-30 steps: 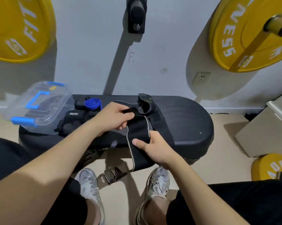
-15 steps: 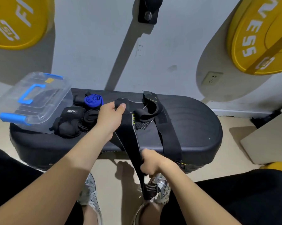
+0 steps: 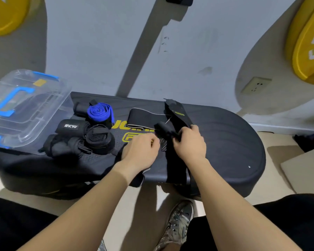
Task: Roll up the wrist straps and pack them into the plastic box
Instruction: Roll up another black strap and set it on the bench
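Note:
A long black wrist strap (image 3: 176,160) lies across the black padded bench (image 3: 230,142) and hangs over its front edge. My right hand (image 3: 190,142) grips its rolled end near the middle of the bench. My left hand (image 3: 140,148) pinches the same strap just left of it. A second flat black strap with pale edging (image 3: 143,118) lies behind my hands. Rolled straps sit to the left: a blue one (image 3: 100,112) and several black ones (image 3: 83,136). The clear plastic box with blue handles (image 3: 24,109) stands at the bench's left end, closed.
Yellow weight plates (image 3: 308,51) hang on the grey wall at right and upper left. A wall socket (image 3: 256,85) is at right. A beige box (image 3: 306,167) stands on the floor right of the bench. My shoe (image 3: 177,220) is below the bench.
Both hands have come together on the bench top at the strap's rolled end; the right hand rose from the hanging part. The pale-edged strap now lies flat behind them.

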`<action>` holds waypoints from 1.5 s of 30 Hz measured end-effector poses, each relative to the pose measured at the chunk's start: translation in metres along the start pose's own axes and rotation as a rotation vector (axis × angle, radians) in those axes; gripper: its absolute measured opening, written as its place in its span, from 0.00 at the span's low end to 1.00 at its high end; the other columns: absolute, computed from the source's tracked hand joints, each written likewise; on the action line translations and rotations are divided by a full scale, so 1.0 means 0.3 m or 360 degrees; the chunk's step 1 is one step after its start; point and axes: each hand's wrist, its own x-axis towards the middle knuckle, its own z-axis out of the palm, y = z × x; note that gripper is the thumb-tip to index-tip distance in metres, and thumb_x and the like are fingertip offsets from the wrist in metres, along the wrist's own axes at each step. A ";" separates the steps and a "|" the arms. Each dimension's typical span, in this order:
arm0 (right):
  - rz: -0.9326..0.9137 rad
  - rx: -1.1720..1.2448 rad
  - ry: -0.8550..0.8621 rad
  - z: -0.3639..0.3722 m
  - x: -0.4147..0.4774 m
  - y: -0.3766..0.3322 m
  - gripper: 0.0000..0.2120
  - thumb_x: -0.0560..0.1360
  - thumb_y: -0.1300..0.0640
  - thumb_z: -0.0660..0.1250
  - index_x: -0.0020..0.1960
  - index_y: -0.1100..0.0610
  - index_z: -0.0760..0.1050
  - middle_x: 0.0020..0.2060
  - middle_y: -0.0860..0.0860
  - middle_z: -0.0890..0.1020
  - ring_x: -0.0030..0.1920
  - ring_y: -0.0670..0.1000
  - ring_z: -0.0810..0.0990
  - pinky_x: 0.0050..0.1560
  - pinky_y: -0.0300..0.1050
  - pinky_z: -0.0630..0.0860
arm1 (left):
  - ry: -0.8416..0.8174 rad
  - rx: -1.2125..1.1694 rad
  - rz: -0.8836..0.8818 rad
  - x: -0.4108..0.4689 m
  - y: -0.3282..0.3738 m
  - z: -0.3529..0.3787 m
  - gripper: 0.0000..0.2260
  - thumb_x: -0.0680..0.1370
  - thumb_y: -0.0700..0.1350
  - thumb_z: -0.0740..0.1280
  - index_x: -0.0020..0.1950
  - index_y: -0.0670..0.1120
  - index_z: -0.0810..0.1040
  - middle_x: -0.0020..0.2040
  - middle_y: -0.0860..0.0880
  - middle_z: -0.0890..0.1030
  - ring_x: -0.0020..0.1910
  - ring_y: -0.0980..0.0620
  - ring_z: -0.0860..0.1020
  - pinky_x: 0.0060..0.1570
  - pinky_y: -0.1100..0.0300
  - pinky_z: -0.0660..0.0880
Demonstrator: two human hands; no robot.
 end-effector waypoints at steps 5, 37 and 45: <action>0.0199 0.0800 0.0642 -0.062 0.028 0.071 0.14 0.76 0.52 0.70 0.37 0.57 0.71 0.32 0.51 0.79 0.36 0.55 0.79 0.36 0.46 0.67 | -0.0283 0.0453 0.0152 0.015 0.026 0.069 0.19 0.85 0.56 0.65 0.76 0.59 0.70 0.70 0.46 0.66 0.57 0.36 0.81 0.55 0.45 0.77; -0.1083 0.0912 0.0022 -0.580 -0.251 -0.247 0.22 0.77 0.65 0.66 0.69 0.51 0.77 0.53 0.48 0.86 0.51 0.46 0.82 0.53 0.41 0.77 | 0.0193 -0.0279 0.0804 -0.180 0.292 -0.700 0.03 0.82 0.49 0.73 0.52 0.56 0.86 0.51 0.54 0.85 0.55 0.58 0.81 0.55 0.58 0.73; -0.0711 0.1426 -0.0128 -0.838 -0.229 -0.353 0.21 0.77 0.72 0.56 0.59 0.53 0.79 0.39 0.58 0.87 0.39 0.58 0.89 0.47 0.57 0.86 | 0.0417 -0.0513 0.0527 -0.172 0.318 -0.839 0.25 0.86 0.59 0.64 0.34 0.45 0.73 0.29 0.48 0.69 0.31 0.52 0.68 0.37 0.50 0.67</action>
